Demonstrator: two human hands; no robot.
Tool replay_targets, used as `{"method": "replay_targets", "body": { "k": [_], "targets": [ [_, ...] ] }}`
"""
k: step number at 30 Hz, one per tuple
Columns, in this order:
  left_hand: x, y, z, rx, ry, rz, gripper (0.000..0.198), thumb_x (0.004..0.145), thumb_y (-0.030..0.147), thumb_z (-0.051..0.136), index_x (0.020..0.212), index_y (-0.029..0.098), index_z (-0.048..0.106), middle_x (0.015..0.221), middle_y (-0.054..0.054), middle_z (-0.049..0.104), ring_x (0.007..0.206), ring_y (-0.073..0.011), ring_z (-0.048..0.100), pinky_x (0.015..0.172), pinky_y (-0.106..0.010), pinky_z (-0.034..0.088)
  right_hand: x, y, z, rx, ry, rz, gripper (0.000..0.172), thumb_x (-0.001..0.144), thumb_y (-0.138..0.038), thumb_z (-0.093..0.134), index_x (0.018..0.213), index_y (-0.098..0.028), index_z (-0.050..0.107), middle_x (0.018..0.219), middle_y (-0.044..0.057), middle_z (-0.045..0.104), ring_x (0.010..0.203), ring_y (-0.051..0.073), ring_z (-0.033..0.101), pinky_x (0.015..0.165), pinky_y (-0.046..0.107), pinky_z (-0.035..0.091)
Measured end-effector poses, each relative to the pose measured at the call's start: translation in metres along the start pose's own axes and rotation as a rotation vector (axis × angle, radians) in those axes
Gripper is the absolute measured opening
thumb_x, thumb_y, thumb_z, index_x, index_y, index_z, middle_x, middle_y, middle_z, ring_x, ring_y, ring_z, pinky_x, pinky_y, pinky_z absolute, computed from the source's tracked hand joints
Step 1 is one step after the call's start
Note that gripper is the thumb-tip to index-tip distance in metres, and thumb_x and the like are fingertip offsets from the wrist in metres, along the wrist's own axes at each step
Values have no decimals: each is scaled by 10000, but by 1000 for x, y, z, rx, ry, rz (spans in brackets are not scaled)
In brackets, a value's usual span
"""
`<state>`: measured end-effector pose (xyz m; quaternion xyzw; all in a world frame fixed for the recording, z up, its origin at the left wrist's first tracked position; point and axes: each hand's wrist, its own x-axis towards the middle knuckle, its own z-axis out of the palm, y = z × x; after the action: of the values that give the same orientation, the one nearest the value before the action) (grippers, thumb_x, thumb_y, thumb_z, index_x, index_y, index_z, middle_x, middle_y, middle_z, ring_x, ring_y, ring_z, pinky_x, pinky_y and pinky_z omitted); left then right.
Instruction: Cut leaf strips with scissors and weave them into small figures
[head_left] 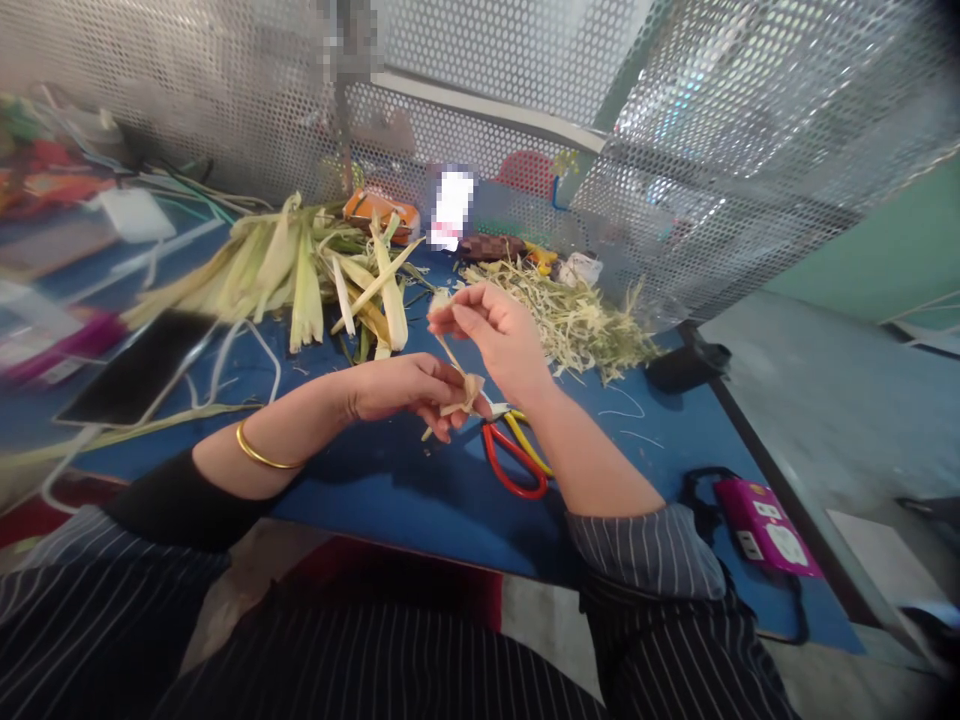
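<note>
Between the fingers of my left hand [420, 388] is a small folded piece of pale corn husk [472, 393]. Just above it, my right hand [499, 330] pinches the upper end of a thin husk strip [451, 352] that runs down toward the folded piece. A pair of scissors [517, 455] with one red and one yellow handle lies on the blue table [420, 500], under and beside my hands. Behind them rests a pile of long corn husks [277, 270], with a heap of shredded husk [585, 315] to its right.
Farther right are a black cylindrical container [686, 368] and a magenta power strip [769, 525] with a black cord. A dark tablet-like panel [139, 365] and white cables lie left. A perforated metal screen [480, 130] borders the back.
</note>
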<state>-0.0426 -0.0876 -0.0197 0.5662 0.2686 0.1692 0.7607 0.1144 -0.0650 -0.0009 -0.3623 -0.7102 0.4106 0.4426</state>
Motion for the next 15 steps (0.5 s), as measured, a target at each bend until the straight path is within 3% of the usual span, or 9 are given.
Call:
{"method": "replay_targets", "body": {
  "k": [4,9,11,15],
  "targets": [
    [-2,6,-4,-172,72,48,248,795,205,593,992,90,689,684,-21,578,615,-99,583,670,-256,549,9,5,-30,-51,-119,94,237,812,-214,533,1049,-204,540,907,47,689,836,158,659,849,369,494],
    [-3,7,-12,-336,85,111,286,781,176,525,1008,98,681,702,-28,584,618,-105,561,676,-276,552,8,-5,-51,-176,-462,64,261,800,-195,535,1035,-206,647,1102,40,665,1035,172,598,956,378,430],
    [-3,5,-14,-350,116,153,282,756,159,549,997,105,685,707,-25,586,611,-97,545,660,-264,544,7,-6,-49,-197,-466,41,240,811,-233,550,1020,-211,665,1057,31,676,987,163,607,916,351,447],
    [-2,2,-13,-238,223,160,250,748,219,665,975,118,700,693,-17,592,564,-63,510,526,-178,459,8,0,-40,-251,-346,-36,160,806,-252,580,907,-209,697,900,14,697,846,140,624,811,310,468]
  ]
}}
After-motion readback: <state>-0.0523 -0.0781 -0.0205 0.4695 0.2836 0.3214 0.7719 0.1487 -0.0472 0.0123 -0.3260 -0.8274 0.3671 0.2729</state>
